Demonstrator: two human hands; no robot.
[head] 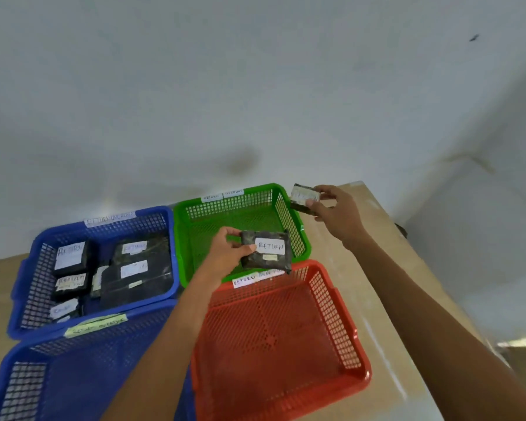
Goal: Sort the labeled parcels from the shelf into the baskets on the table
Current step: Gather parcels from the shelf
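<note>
My left hand (227,252) pinches the left edge of a dark parcel (268,252) with a white label reading RETURN, held over the front of the green basket (195,221). My right hand (336,212) holds a smaller dark parcel (301,197) with a pale label, just past the green basket's back right corner. The green basket has nothing inside that I can see. The orange basket (286,344), nearer to me, also shows only bare mesh. The far blue basket (104,235) contains several dark labeled parcels (137,265).
A second blue basket (73,375) sits at the near left, partly covered by my left forearm. Paper labels are stuck on the basket rims. All baskets rest on a light wooden table (377,268) against a pale wall. The shelf is out of view.
</note>
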